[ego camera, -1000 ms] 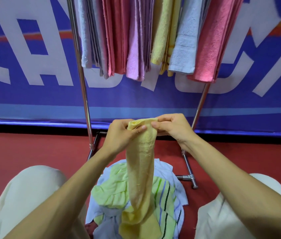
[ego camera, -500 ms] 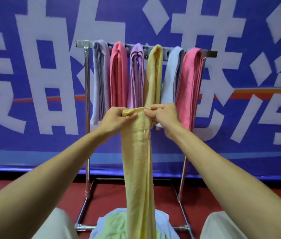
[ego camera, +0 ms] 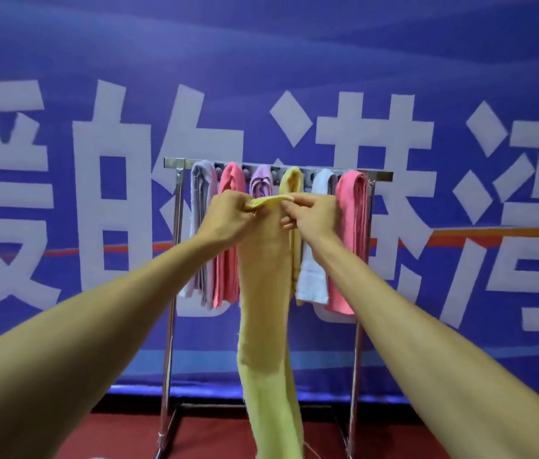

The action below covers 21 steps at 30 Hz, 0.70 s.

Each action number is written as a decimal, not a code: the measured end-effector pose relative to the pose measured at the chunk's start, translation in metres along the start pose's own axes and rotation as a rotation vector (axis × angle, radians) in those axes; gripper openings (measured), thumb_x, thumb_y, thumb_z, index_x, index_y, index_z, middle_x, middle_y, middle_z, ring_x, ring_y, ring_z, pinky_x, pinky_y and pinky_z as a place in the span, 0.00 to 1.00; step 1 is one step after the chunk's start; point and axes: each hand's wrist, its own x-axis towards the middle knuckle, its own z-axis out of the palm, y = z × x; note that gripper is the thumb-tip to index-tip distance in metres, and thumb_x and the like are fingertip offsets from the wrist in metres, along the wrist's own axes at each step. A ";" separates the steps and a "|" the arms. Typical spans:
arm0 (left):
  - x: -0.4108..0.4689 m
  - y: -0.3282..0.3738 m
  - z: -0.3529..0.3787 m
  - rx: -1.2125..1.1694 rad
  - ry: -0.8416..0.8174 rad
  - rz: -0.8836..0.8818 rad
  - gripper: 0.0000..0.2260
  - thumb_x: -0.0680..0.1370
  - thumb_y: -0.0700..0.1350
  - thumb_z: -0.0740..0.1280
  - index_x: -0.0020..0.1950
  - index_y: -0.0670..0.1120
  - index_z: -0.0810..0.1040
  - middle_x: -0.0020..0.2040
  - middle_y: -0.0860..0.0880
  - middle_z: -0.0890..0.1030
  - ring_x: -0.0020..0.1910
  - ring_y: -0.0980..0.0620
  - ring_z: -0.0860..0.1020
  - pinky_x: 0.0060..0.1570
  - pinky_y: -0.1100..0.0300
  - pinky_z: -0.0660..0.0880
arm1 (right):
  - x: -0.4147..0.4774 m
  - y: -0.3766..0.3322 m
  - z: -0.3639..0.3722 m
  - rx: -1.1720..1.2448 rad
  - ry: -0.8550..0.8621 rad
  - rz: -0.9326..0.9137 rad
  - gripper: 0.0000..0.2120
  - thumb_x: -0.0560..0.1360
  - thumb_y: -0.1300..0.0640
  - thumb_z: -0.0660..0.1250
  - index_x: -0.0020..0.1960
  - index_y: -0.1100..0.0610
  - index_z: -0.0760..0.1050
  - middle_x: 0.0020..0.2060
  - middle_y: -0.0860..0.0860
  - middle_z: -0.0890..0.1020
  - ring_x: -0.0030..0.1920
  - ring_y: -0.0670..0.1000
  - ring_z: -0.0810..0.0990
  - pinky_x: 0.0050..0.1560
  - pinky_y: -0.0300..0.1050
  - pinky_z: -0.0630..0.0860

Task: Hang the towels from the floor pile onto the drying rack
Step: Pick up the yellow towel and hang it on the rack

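Both bare arms reach forward at chest height in front of a chrome metal drying rack [ego camera: 171,326]. Between the two hands hangs a long pale yellow terry towel [ego camera: 263,279]. The left hand [ego camera: 230,217] pinches the left end of the towel's folded top edge, with the fingers curled round the cloth. The right hand [ego camera: 316,218] grips the right end of the same edge between thumb and bent fingers. The short stretch of edge between the hands lies nearly level. From there the towel drops in a narrow gathered strip, twisting slightly lower down, and runs out of the bottom of the view over the dark red floor [ego camera: 62,435]. The held towel is in front of the rack, with its top edge a little below the rack's top bar and not on it. Six folded towels are draped over that bar side by side. From left to right they are a grey-lilac towel [ego camera: 199,193], a coral pink towel [ego camera: 228,276], a purple towel [ego camera: 261,180], a yellow towel [ego camera: 293,180], a pale blue-white towel [ego camera: 312,276] and a second pink towel [ego camera: 352,233]. The held towel covers the lower part of the purple one. Behind the rack hangs a blue banner [ego camera: 294,61] with large white characters and a thin orange stripe.
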 end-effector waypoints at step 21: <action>0.007 0.007 0.002 0.025 -0.075 -0.099 0.14 0.79 0.47 0.66 0.34 0.45 0.74 0.29 0.50 0.69 0.28 0.54 0.65 0.27 0.62 0.62 | 0.010 0.021 0.006 0.042 0.076 0.125 0.03 0.69 0.57 0.76 0.42 0.50 0.84 0.41 0.47 0.86 0.49 0.49 0.83 0.59 0.50 0.78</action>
